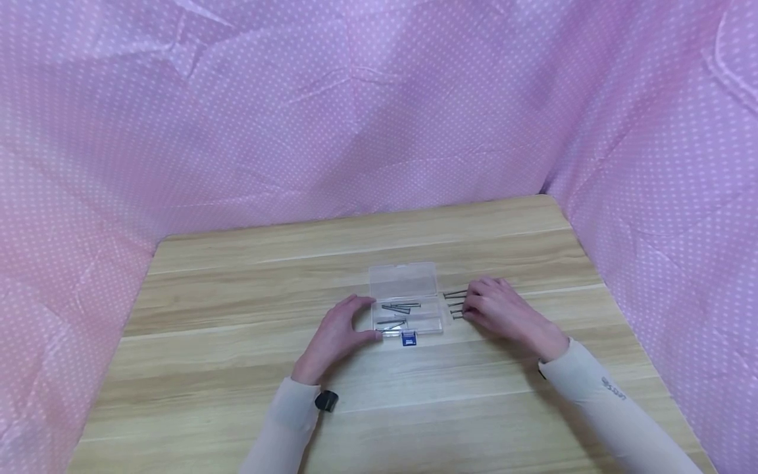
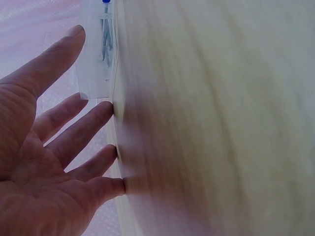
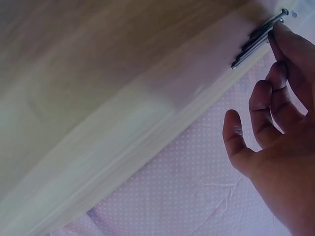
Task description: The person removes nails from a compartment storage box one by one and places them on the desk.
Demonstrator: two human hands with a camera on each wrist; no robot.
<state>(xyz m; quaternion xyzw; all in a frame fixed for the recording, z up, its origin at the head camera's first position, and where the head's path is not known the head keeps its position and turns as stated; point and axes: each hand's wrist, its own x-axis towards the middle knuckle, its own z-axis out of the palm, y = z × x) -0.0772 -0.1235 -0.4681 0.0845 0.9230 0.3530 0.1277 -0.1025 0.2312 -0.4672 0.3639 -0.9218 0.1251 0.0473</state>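
A clear plastic box (image 1: 441, 322) lies with its lid (image 1: 403, 280) folded back and a blue latch tab (image 1: 409, 339) at the front. Inside, several metal nails (image 1: 398, 309) lie in two compartments. My left hand (image 1: 335, 334) rests at the box's left end, thumb at the front corner and index finger farther back, fingers fairly straight. Just right of the box, more nails (image 1: 454, 293) lie in a row on the table, partly hidden by my right hand (image 1: 500, 309). In the right wrist view, thumb and index finger pinch at a nail (image 3: 282, 14) near its head; the other fingers are loosely bent.
The wood-grain table (image 1: 237, 316) reaches back to a pink dotted cloth (image 1: 266, 131), which hangs behind it and along both sides. A small black device (image 1: 326, 401) sits on the left wrist.
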